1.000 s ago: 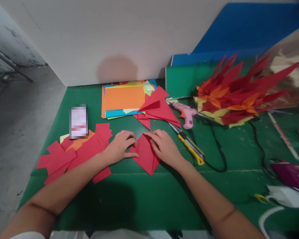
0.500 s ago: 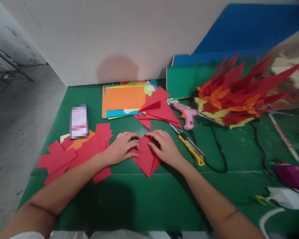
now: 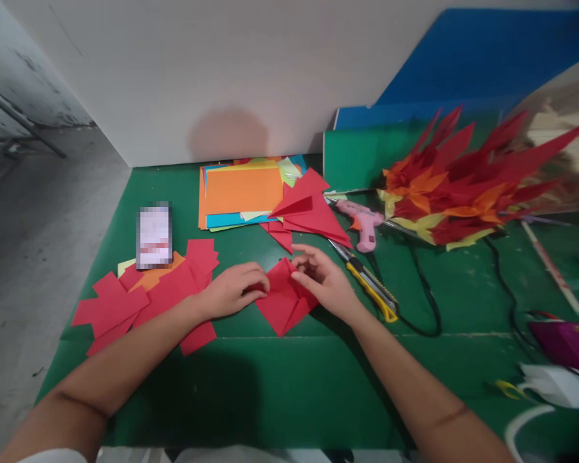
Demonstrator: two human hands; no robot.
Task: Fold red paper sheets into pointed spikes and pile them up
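A folded red paper (image 3: pixel 278 302) lies on the green table between my hands, one corner pointing towards me and a loose flap along its right side. At its left edge, my left hand (image 3: pixel 236 288) pinches the paper between thumb and curled fingers. My right hand (image 3: pixel 325 280) is at the upper right edge, thumb on the flap and fingers bent behind it; the index finger sticks out past the paper. Just beyond lie folded red paper pieces (image 3: pixel 313 215). Cut red paper sheets (image 3: pixel 166 296) are piled beside my left forearm.
A phone (image 3: pixel 154 236) rests on the left pile. Coloured paper sheets (image 3: pixel 244 190) are stacked at the back. A pink glue gun (image 3: pixel 361 222) and a yellow utility knife (image 3: pixel 371 289) lie to the right, near a red-orange paper arrangement (image 3: pixel 463 186). A black cord (image 3: pixel 431 302) loops there.
The red paper has turned slightly, its near corner shifting left. My right hand's fingers have lifted and spread a little at the edge; my left fingers have drawn closer together.
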